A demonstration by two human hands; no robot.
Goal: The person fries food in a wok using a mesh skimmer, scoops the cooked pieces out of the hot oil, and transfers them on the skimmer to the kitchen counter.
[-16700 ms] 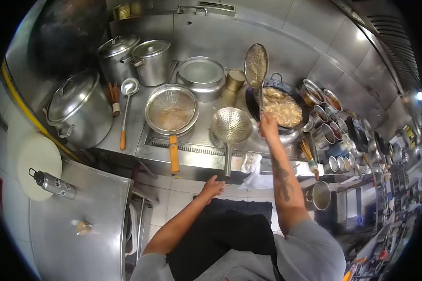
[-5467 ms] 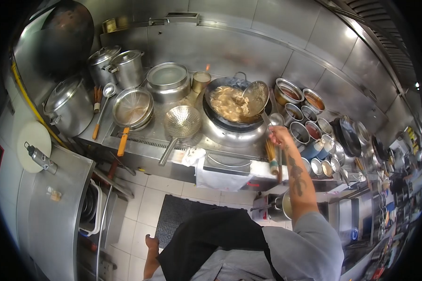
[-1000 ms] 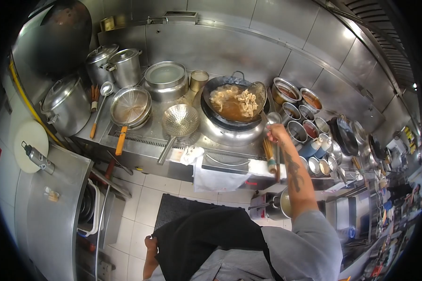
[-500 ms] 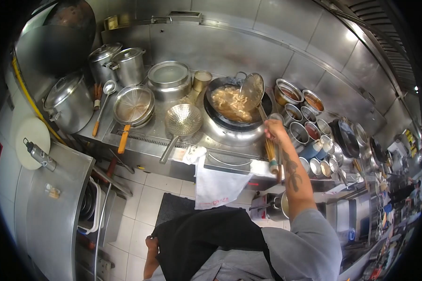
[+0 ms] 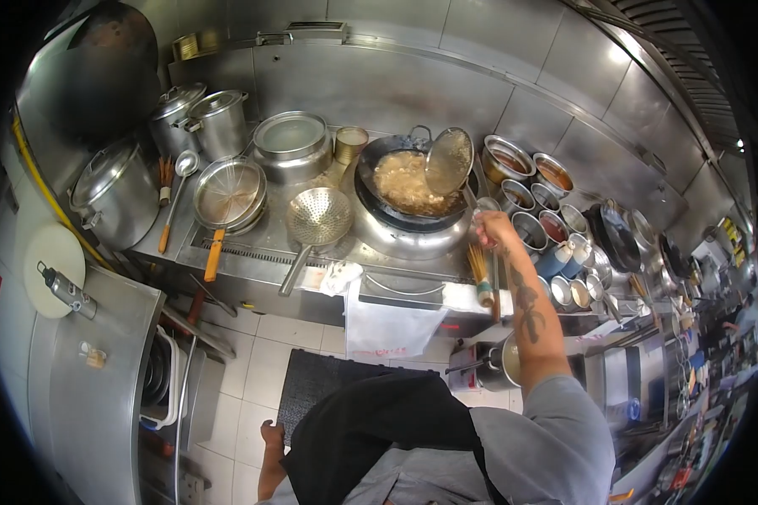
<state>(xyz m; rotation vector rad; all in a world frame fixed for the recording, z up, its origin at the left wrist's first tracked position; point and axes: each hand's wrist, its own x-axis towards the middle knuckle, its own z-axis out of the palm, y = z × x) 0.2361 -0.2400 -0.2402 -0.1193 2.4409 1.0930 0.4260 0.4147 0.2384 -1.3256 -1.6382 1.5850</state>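
My right hand is closed on the handle of a wide metal skimmer. The skimmer's bowl is tilted over the right side of a black wok. Pale pieces of food in brown liquid fill the wok's middle, and its base sits on a round steel burner ring. Down at my left side, beside the black apron, hangs my left hand. Its fingers look curled, with nothing visible in them.
Left of the wok lie a perforated strainer, a mesh strainer and a ladle. Lidded pots stand behind. Metal sauce containers, squeeze bottles and a bamboo brush are at right. A cloth hangs in front.
The skimmer's bowl has turned and shifted slightly over the wok, with my right hand still on its handle. The whole view has shifted a little; my left hand now shows apart from the apron.
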